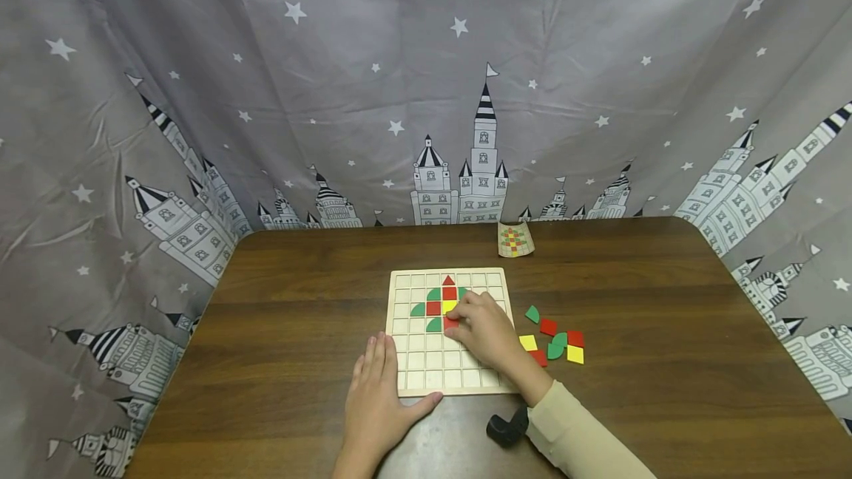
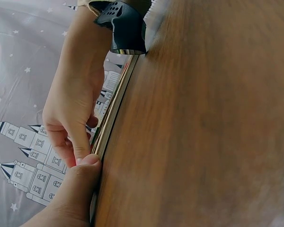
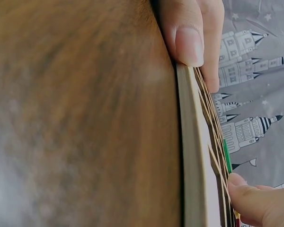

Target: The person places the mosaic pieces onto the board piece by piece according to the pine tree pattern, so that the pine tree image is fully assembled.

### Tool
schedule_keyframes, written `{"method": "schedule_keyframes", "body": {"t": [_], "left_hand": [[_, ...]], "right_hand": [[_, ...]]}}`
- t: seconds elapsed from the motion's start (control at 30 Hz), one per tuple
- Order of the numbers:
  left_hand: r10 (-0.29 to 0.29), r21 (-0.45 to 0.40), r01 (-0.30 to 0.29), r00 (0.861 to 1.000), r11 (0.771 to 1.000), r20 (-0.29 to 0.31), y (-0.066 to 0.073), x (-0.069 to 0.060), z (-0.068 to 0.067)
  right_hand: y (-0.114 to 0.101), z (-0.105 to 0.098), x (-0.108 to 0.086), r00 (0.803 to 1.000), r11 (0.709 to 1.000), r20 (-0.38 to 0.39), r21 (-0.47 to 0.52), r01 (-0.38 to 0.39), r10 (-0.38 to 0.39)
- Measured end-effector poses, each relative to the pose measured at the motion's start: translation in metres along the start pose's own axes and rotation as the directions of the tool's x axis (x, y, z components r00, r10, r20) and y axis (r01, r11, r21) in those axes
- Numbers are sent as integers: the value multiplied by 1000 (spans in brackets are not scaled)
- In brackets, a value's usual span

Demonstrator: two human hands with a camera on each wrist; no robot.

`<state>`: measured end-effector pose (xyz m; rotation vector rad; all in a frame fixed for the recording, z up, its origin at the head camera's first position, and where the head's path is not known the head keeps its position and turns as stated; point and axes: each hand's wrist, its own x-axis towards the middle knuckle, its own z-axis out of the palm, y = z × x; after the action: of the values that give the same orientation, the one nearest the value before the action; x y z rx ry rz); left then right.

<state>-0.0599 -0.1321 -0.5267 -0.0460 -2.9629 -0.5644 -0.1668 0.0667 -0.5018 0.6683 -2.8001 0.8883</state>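
A pale wooden grid board (image 1: 416, 361) lies on the table, with red, green and yellow tiles set in its upper middle cells. My right hand (image 1: 489, 327) reaches over the board from the right. Its thumb and forefinger pinch a red square tile (image 1: 450, 323), just below a yellow square tile (image 1: 449, 306). Left of that red tile is a green quarter-round tile (image 1: 434, 325). Flat at the board's lower left corner rests my left hand (image 1: 379, 390), fingers straight along the left side and thumb touching the front edge. In the left wrist view the thumb (image 2: 80, 182) presses the board's rim.
Loose tiles lie right of the board, among them a yellow square (image 1: 575, 355), a red square (image 1: 549, 327) and a green quarter-round (image 1: 532, 313). A pattern card (image 1: 515, 240) stands at the table's back edge, before a grey castle-print curtain (image 1: 373, 94).
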Motion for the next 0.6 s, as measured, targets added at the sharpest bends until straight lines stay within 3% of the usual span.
{"method": "schedule_keyframes", "body": {"t": [0.6], "left_hand": [[-8, 2, 8, 1000, 1000, 12, 1, -1, -2]], "right_hand": [[0, -2, 3, 998, 998, 50, 62, -30, 27]]}}
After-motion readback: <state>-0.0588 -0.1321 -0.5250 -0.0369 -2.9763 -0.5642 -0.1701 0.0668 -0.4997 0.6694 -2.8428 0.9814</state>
